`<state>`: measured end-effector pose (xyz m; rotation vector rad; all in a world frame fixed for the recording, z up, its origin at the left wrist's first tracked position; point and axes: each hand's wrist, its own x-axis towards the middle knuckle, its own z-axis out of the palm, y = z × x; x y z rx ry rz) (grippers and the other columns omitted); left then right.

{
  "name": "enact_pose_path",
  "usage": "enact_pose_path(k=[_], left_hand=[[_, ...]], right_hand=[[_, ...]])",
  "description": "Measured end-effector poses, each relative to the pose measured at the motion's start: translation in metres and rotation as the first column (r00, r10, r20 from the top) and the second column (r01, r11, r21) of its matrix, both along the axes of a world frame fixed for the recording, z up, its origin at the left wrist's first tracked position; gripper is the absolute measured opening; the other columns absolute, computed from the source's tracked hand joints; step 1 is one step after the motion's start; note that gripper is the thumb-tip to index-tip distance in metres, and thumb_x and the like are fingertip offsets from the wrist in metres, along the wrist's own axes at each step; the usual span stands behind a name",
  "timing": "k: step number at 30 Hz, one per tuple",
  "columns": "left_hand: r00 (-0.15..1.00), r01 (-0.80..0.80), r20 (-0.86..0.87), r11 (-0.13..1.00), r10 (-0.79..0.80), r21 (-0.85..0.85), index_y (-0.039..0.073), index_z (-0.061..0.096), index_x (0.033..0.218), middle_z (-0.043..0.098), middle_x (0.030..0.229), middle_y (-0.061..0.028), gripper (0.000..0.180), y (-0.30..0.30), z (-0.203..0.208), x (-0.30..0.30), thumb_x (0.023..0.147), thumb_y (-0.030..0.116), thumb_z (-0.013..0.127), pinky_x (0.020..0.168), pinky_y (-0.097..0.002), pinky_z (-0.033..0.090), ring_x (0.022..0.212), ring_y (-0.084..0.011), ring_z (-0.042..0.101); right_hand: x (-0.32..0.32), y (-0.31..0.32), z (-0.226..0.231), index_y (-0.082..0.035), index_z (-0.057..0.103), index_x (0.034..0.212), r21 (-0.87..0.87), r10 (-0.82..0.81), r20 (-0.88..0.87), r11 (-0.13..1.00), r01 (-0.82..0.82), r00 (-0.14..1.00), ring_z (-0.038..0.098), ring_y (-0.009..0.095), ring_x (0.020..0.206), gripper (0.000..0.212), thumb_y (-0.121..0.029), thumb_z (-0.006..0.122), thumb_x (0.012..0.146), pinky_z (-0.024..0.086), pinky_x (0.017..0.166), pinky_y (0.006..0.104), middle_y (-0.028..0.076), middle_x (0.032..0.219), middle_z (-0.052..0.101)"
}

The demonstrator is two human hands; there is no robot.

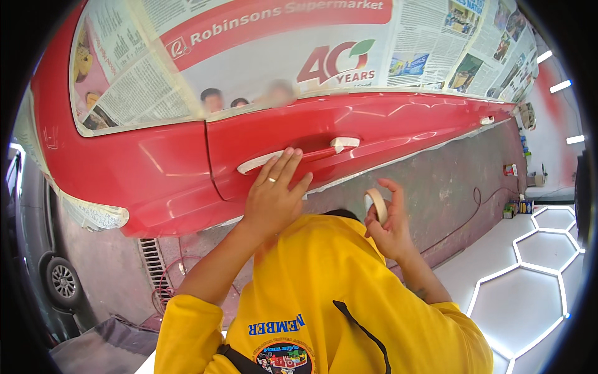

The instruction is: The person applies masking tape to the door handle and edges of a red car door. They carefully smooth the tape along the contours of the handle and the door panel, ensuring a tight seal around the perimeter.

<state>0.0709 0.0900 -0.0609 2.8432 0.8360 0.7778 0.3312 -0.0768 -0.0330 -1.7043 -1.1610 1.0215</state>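
Note:
My left hand point(274, 196) lies against the side of a red car point(168, 168), fingers stretched out. Its fingertips rest on the right end of a cream masking tape strip point(260, 162) along the recess by the red door handle point(321, 154). More cream tape point(344, 144) covers the handle's right end. Away from the door, over the floor, my right hand point(392, 227) grips a roll of masking tape point(376, 206), with the index finger raised. Any strip running off the roll cannot be made out.
Newspaper sheets point(417, 47) cover the car windows, taped at the edges. A dark car point(37, 262) stands at the left. A hose point(461, 227) runs over the floor near a drain grate point(151, 262). Small boxes point(518, 207) and hexagonal lights point(523, 265) are at the right.

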Motion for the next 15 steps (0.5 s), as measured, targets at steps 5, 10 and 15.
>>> enact_pose_path(k=[5,10,15], left_hand=[[0.946,0.061,0.293,0.812,0.138,-0.581,0.005,0.079,0.119,0.068,0.139,-0.016,0.033,-0.042,0.05,0.038,0.088,0.009,0.085,0.111,-0.0447,0.051,0.131,-0.0334,0.065],[0.93,0.152,0.333,0.662,0.156,-0.734,0.005,0.075,0.123,0.067,0.129,-0.012,0.042,-0.074,0.077,0.1,0.085,0.016,0.09,0.103,-0.0414,0.052,0.122,-0.0322,0.064],[0.973,-0.016,0.161,0.749,0.163,-0.662,0.006,0.069,0.13,0.067,0.129,-0.0143,0.053,-0.102,0.079,0.137,0.083,0.017,0.091,0.103,-0.0435,0.055,0.122,-0.0339,0.066]], right_hand=[[0.032,0.012,0.023,-0.017,-0.013,0.177,0.126,0.35,-0.468,0.935,-0.331,0.811,0.064,0.014,0.089,0.11,0.002,0.059,0.096,0.053,0.082,0.0285,0.014,0.128,0.065],[0.067,0.017,0.019,-0.016,-0.023,0.176,0.192,0.593,-0.234,0.805,-0.561,0.771,0.069,0.022,0.097,0.112,0.005,0.056,0.099,0.056,0.092,0.0356,0.017,0.134,0.065],[0.106,0.019,0.028,-0.012,-0.021,0.176,0.156,0.714,-0.283,0.693,-0.704,0.64,0.072,0.03,0.093,0.11,0.002,0.059,0.102,0.058,0.092,0.0399,0.018,0.117,0.07]])
